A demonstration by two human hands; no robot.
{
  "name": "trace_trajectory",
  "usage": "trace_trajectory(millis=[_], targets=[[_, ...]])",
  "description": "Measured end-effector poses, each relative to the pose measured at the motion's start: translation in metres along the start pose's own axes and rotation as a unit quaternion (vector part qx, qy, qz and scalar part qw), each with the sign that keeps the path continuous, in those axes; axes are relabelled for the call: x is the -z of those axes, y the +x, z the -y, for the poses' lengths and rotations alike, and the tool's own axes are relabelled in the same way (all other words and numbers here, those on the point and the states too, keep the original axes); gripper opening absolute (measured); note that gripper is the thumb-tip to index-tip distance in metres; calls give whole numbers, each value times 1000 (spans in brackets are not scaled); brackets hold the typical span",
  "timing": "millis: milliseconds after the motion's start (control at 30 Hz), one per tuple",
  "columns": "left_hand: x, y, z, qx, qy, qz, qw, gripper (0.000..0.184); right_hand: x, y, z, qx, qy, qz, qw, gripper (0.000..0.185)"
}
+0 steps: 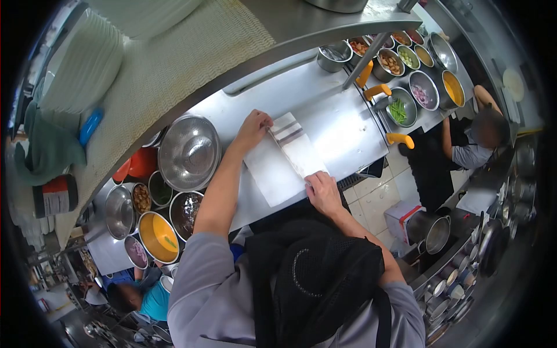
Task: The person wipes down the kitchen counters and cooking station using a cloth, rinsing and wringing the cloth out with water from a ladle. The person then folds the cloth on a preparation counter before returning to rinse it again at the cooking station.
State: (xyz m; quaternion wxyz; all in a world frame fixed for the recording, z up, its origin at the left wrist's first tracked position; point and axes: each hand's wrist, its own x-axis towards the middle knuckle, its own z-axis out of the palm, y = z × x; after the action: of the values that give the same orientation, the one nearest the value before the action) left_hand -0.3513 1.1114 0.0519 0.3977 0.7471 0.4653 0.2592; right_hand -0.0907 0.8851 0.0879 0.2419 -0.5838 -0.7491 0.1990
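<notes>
A white cloth with dark stripes near its far end (pixel 299 148) lies folded on the steel counter (pixel 342 127). My left hand (pixel 254 129) pinches the cloth's far left corner, fingers pressed together. At the near right corner, my right hand (pixel 323 190) has its fingers closed on the cloth's edge. A paler, flat layer (pixel 270 174) spreads to the left beneath the striped part; whether it belongs to the same cloth, I cannot tell.
A steel colander (pixel 190 152) and bowls of food, one orange (pixel 158 236), stand left. More bowls (pixel 423 90) and yellow handles (pixel 400 140) are at the right. Two other people (pixel 484 130) (pixel 154 298) are nearby. A shelf (pixel 191 81) overhangs the counter.
</notes>
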Motion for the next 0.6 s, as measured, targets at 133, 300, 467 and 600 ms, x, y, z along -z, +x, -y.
trace_trajectory(millis=[133, 300, 467, 600], targets=[[2, 0, -4, 8, 45, 11, 999, 22, -3, -2, 2, 8, -7, -8, 1000, 23], [1, 2, 2, 2, 55, 3, 998, 24, -7, -4, 3, 11, -13, -10, 1000, 22], [1, 2, 3, -2, 41, -8, 999, 26, -11, -3, 5, 23, -27, -1, 999, 22], [-1, -5, 7, -9, 31, -39, 999, 26, -11, -3, 6, 40, -32, 16, 999, 21]])
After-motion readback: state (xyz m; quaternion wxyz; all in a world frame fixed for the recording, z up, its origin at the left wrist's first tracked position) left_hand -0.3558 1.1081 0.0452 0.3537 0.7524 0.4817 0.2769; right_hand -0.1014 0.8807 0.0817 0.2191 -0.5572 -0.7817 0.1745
